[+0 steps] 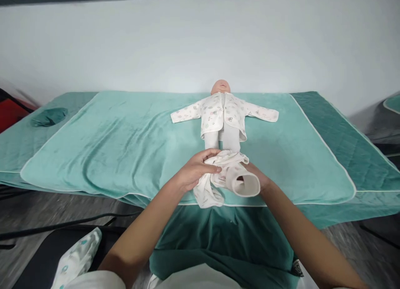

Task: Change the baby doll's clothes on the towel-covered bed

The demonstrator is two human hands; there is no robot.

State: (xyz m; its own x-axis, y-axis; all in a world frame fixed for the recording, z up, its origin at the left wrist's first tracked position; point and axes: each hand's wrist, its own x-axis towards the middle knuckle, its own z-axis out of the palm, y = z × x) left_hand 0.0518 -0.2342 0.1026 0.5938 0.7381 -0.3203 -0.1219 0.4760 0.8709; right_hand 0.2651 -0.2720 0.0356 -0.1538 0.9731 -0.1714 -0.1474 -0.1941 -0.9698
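A baby doll (pixel 221 86) lies on its back on the bed. It has on a white printed baby jacket (pixel 214 112), its sleeves spread to both sides, and its legs (pixel 231 138) look white. At the lower ends of the legs are bunched white printed baby pants (pixel 229 172), with one cuff opening towards me. My left hand (pixel 198 169) grips the pants from the left, thumb on top. On their other side, my right hand (pixel 256 175) holds them, its fingers mostly hidden by the cloth. The doll's feet are hidden too.
A green plush blanket (pixel 131 135) with pale piping covers the bed (pixel 350 139), which stands against a white wall. The bed has a face hole (pixel 49 116) at left. White cloth with green print (pixel 79 255) lies at lower left, by a black chair (pixel 40 260).
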